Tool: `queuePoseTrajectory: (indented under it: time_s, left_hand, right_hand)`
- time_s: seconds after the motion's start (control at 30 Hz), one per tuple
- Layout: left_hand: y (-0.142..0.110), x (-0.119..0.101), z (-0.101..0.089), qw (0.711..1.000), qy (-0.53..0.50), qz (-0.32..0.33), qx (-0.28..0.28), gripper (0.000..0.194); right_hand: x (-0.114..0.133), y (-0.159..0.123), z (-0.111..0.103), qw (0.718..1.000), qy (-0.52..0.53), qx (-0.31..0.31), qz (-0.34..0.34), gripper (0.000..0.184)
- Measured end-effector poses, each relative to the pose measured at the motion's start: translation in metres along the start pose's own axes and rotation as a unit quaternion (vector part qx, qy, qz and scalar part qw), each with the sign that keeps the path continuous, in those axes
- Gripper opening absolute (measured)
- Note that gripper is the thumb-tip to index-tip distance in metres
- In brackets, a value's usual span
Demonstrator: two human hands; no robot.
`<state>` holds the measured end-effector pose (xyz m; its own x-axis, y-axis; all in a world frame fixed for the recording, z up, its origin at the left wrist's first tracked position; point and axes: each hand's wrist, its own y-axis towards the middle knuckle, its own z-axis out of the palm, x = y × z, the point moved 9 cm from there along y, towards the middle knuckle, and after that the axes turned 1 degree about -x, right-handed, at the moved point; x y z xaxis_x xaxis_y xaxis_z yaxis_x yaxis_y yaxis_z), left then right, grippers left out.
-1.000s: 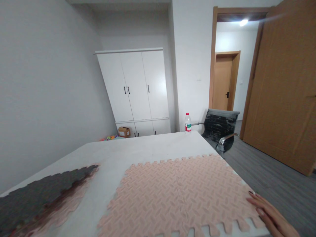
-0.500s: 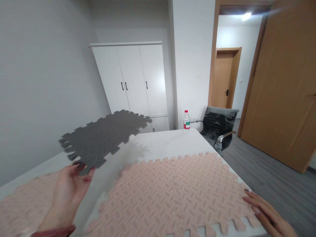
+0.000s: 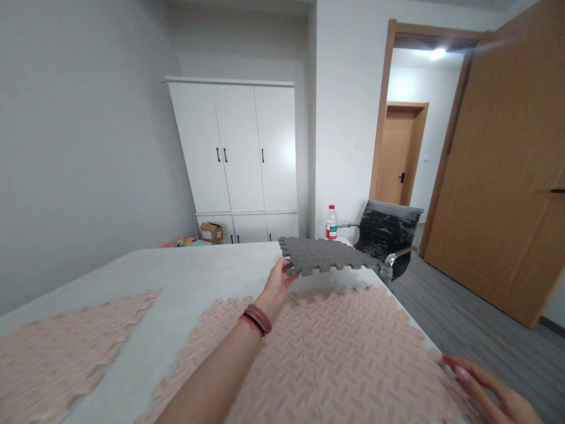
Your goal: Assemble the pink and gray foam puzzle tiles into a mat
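Observation:
My left hand [image 3: 279, 282] pinches a grey interlocking foam mat tile [image 3: 326, 256] by its near left corner. The tile hovers almost flat above the far end of the table, with its toothed edges in sight. Below it lie pink foam mat tiles [image 3: 344, 347] with a raised tread pattern, joined side by side; my left forearm covers part of them. My right hand [image 3: 489, 388] is at their right edge, fingers stretched out, and holds nothing that I can see. Another pink tile [image 3: 66, 347] lies apart on the left.
The white table [image 3: 194, 268] carries the mats. A bottle with a red cap [image 3: 331, 222] stands near its far right corner. Beyond are a black chair [image 3: 388, 229], white cabinets [image 3: 247, 147], a cardboard box [image 3: 212, 232] and an open wooden door [image 3: 498, 176].
My left hand has carried the grey tile from the left across to the far right, above the pink tiles. My right hand stays near the right edge of the pink tiles.

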<state>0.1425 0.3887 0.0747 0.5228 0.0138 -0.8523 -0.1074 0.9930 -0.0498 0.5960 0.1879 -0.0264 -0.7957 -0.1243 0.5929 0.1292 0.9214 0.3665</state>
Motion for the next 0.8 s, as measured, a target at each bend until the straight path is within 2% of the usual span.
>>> queuePoseTrajectory:
  time_s: [0.1,0.17,0.27,0.37,0.47,0.6,0.7,0.8]
  left_hand:
    - [0.021,0.026,0.007,0.999,0.026,-0.019,0.018,0.029]
    - [0.036,0.041,0.009,0.998,0.05,-0.029,0.029,0.029]
    - [0.054,0.062,0.006,0.993,0.103,-0.037,0.035,0.031]
    - [0.066,0.08,-0.004,0.981,0.183,-0.049,0.035,0.032]
    - [0.074,0.09,-0.021,0.953,0.296,-0.062,0.024,0.033]
    - [0.076,0.083,-0.036,0.888,0.458,-0.025,0.002,0.036]
    - [0.071,0.075,-0.026,0.829,0.557,0.043,0.021,0.037]
    - [0.061,0.077,-0.011,0.77,0.628,0.095,0.061,0.036]
  right_hand:
    - [0.007,0.053,-0.021,0.998,0.026,-0.033,0.041,0.049]
    - [0.023,0.099,-0.012,0.998,0.047,-0.009,0.03,0.052]
    - [0.039,0.16,0.032,0.997,0.04,0.059,0.012,0.056]
    - [0.036,0.198,0.088,0.993,-0.026,0.115,0.018,0.061]
    - [0.029,0.218,0.125,0.99,-0.058,0.124,0.02,0.062]
    - [0.027,0.232,0.148,0.989,-0.081,0.126,0.009,0.059]
    - [0.029,0.238,0.153,0.989,-0.093,0.118,0.0,0.056]
    - [0.03,0.238,0.153,0.99,-0.104,0.1,-0.004,0.054]
